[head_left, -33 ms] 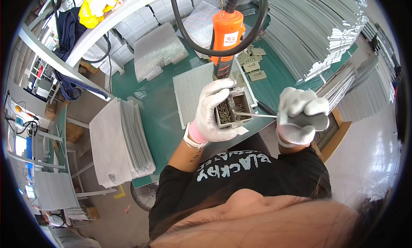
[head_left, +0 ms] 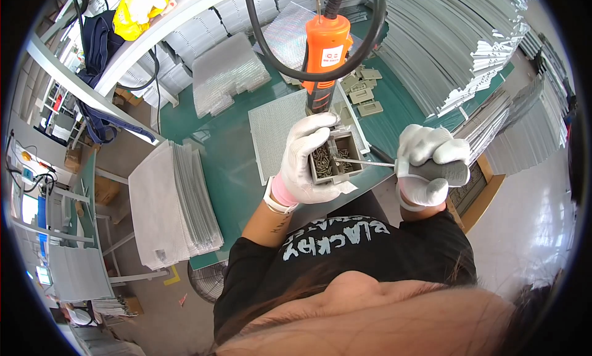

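Observation:
My left hand, in a white glove, is closed around a small grey box with a divider. Both compartments hold many small screws. My right hand, also gloved, is closed on a thin metal rod, whose tip reaches over the divider among the screws. Below its curled fingers shows a dark grey piece; whether it belongs to the rod is unclear. Just beyond the box hangs an orange power screwdriver, its lower end behind my left hand.
A perforated light sheet lies on the green table under the box. Several khaki plates lie beyond it. Stacks of thin panels stand at left and far right. A black cable loops round the screwdriver.
My right hand has shifted slightly left and turned, showing more of the grey piece. The rod's tip has slid a little left in the box. The left hand stays put.

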Motion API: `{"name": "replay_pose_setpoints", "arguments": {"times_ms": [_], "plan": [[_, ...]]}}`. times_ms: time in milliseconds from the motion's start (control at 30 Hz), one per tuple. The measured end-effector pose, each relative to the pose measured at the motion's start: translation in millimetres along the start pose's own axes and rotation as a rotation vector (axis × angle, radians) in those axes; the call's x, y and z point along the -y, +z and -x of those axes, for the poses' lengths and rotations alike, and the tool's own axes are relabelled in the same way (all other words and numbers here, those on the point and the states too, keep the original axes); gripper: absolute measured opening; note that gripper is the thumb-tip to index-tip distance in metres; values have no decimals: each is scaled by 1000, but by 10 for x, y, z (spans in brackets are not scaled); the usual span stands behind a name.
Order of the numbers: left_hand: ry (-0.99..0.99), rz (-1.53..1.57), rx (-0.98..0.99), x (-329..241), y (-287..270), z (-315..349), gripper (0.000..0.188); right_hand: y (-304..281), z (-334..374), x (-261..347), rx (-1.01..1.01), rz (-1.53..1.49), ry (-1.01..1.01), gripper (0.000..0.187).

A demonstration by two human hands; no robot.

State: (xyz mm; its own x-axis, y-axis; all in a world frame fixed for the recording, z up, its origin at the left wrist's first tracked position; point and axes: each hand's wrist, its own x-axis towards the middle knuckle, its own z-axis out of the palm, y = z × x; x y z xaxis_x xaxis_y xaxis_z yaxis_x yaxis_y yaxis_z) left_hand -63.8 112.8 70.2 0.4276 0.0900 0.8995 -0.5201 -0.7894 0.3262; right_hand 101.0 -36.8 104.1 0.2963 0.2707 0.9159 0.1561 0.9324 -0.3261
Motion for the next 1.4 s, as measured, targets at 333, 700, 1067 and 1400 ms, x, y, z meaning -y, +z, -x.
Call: {"name": "replay_pose_setpoints", "arguments": {"times_ms": [333,700,1067,1400], "plan": [[-21,162,-52,140,2,28,86,15,9,-82,-95,-26,-99,47],[-53,200,-94,83,-62,-80,78,-84,109,-177,-357,93,-89,40],[-84,260,-128,-2,-45,-159,84,-264,156,-217,-380,203,0,28],[-47,213,-63,-115,-130,-188,80,-990,711,-591,337,1000,486,27]]}}
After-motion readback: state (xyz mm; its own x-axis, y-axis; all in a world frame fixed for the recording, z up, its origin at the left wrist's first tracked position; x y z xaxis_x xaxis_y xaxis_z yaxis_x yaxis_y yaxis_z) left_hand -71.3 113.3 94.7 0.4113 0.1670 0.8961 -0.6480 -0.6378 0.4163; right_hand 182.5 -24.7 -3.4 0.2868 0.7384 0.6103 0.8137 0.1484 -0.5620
